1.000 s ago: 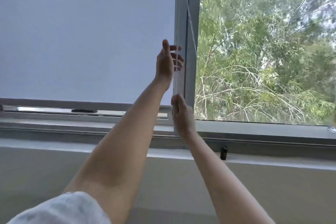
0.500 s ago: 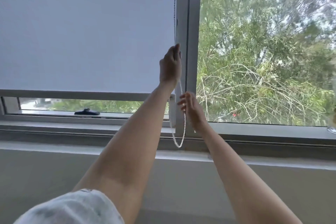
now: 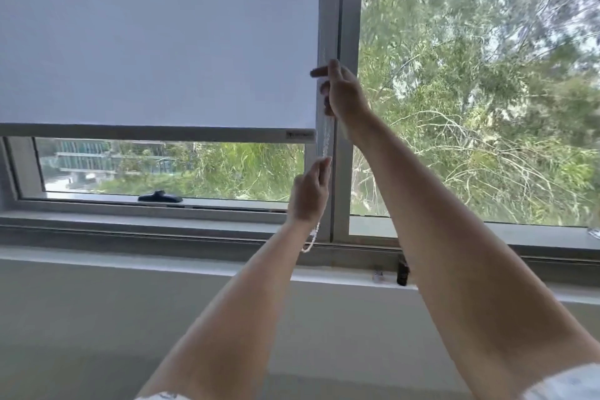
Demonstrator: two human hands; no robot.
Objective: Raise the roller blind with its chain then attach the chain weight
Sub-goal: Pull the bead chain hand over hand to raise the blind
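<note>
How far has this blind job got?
Started only: the blind is raised a little, its bottom bar clearing a strip of glass. In hand: the right hand high and the left hand low work the chain. Left: most of the raise, then the weight, perhaps the small dark piece on the sill.

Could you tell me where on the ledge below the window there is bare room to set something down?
The white ledge is bare left of the left hand. By the mullion it is crowded: bead chain, small clear piece, dark cylinder, right arm.
</note>
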